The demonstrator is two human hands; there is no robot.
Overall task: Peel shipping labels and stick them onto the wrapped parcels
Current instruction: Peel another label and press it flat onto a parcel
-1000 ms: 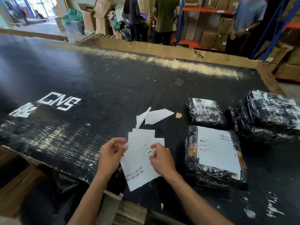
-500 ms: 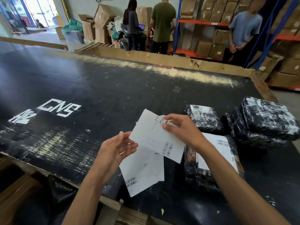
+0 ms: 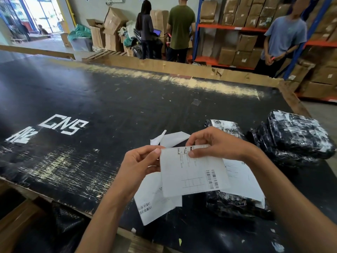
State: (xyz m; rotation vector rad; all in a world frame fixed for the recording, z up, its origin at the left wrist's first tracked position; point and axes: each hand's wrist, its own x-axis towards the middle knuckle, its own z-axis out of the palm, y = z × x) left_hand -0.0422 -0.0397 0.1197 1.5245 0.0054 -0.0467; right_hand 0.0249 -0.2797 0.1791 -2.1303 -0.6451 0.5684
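A white shipping label (image 3: 193,174) with barcodes hangs in the air above the table. My left hand (image 3: 140,163) pinches its top left corner and my right hand (image 3: 217,145) pinches its top edge. More labels (image 3: 155,199) lie stacked on the table below it. A black wrapped parcel (image 3: 235,203) with a label stuck on top sits under my right forearm. Two more black wrapped parcels lie behind: a small one (image 3: 226,126) partly hidden by my right hand, and a large one (image 3: 297,137) at the far right.
Peeled backing scraps (image 3: 173,138) lie on the black table (image 3: 109,106) beyond my hands. White letters are painted at the left. Behind the table's wooden far edge stand three people, cardboard boxes and orange-and-blue shelving.
My right hand lifted one label off the stack and swung it up. My left hand has now come up and taken hold of its top left corner.
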